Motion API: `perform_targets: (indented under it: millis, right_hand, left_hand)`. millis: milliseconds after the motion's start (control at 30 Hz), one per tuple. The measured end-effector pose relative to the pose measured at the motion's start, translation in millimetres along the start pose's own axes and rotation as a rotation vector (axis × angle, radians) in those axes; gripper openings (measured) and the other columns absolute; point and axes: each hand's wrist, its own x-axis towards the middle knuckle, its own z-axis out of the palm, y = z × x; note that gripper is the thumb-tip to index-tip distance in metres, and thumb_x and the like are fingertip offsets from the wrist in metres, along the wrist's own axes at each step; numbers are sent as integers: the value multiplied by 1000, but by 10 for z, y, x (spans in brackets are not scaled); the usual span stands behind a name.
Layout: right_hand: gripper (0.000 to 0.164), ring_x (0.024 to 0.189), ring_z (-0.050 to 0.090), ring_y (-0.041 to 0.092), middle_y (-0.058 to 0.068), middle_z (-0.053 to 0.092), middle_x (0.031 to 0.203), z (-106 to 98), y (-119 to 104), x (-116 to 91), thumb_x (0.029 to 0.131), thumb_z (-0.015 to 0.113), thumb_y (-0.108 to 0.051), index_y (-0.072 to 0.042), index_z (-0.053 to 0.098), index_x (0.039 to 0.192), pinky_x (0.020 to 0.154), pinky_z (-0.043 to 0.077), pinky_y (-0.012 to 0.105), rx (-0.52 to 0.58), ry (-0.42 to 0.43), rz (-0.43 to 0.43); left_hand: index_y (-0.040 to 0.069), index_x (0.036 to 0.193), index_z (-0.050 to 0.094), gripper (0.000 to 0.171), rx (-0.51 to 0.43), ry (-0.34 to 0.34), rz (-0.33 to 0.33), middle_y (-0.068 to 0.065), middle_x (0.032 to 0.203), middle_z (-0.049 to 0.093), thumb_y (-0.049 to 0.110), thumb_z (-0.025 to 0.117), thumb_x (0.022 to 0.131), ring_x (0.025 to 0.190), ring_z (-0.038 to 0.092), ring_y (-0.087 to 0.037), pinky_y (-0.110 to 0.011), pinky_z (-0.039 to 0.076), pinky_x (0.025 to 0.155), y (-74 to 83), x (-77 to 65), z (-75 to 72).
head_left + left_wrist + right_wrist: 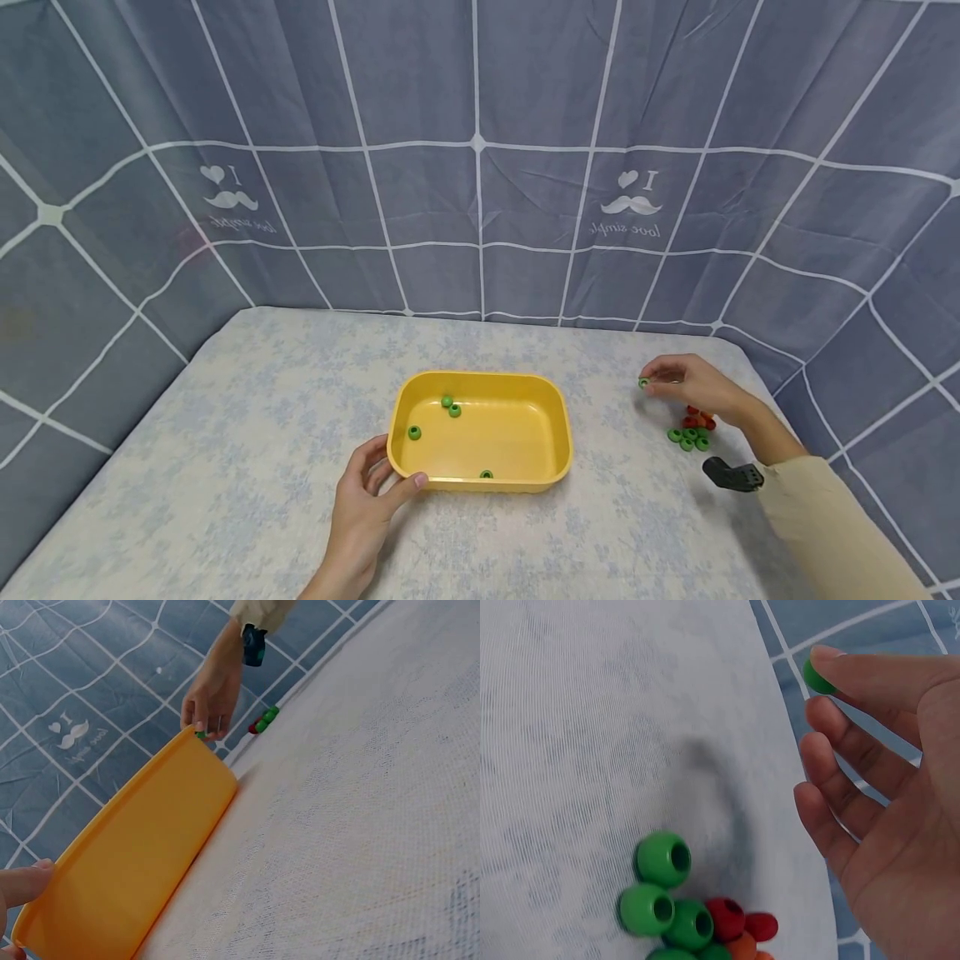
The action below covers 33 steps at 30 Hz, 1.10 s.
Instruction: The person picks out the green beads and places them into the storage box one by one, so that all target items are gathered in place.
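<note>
yellow tray [517, 437], long axis left to right, green beads [454, 411] inside

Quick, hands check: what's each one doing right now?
Left hand: holding the yellow tray by its near left corner.
Right hand: pinching one green bead.

A grey-blue curtain [420, 75] printed with white lines [476, 83] and moustaches [632, 205] hangs behind a pale, blue-patterned tablecloth [262, 417].
</note>
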Motion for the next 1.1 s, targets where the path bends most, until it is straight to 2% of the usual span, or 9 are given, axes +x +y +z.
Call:
perform_targets:
  millis: [133, 333, 433, 600, 733, 833, 1100]
  right_hand:
    - [31, 102, 62, 26, 11, 67, 113, 41, -43, 58, 100, 73, -21, 1, 68, 121, 88, 58, 46, 28, -19, -11]
    - [30, 97, 62, 22, 7, 68, 108, 103, -158, 164, 99, 73, -20, 2, 68, 120, 83, 58, 32, -10, -20, -25]
    - [28, 94, 64, 21, 6, 68, 104, 137, -223, 204, 98, 74, -17, 2, 69, 118, 80, 57, 30, -12, -27, -44]
    - [26, 92, 63, 26, 6, 68, 102, 199, -338, 264, 97, 75, -13, 2, 69, 117, 79, 58, 33, 22, -52, -68]
    - [25, 93, 63, 33, 10, 68, 103, 254, -430, 326, 98, 74, -12, 2, 69, 118, 82, 59, 46, 46, -84, -66]
    - [25, 93, 63, 32, 12, 69, 105, 297, -505, 378, 98, 73, -11, 2, 68, 118, 84, 58, 53, 57, -108, -71]
    - [19, 93, 62, 27, 12, 68, 107, 419, -711, 529, 98, 73, -9, -1, 70, 115, 84, 59, 47, 64, -155, -137]
  left_hand:
    - [5, 152, 39, 79, 0, -3, 1, -17, 150, 42, 4, 84, 88, 137, 48, -33, -24, 57, 94, -6, 5, -5]
    - [5, 152, 39, 78, 0, -2, 0, -16, 149, 42, 3, 84, 88, 136, 48, -32, -24, 57, 93, -1, 11, -7]
    - [5, 152, 39, 79, 0, -2, -4, -16, 150, 41, 3, 84, 88, 136, 48, -32, -23, 57, 93, -1, 14, -7]
    - [6, 153, 39, 79, 2, -3, -7, -16, 150, 41, 4, 84, 88, 136, 48, -32, -23, 57, 92, -4, 11, -8]
    - [6, 152, 40, 78, -1, -5, -2, -16, 149, 41, 3, 84, 88, 136, 48, -32, -23, 57, 92, -2, 8, -9]
    - [5, 152, 39, 78, -1, -3, -1, -16, 150, 41, 3, 84, 88, 136, 48, -32, -23, 57, 92, -2, 9, -10]
    - [5, 153, 39, 79, 3, 1, -9, -17, 150, 41, 3, 84, 88, 136, 48, -33, -24, 57, 92, -10, 10, -15]
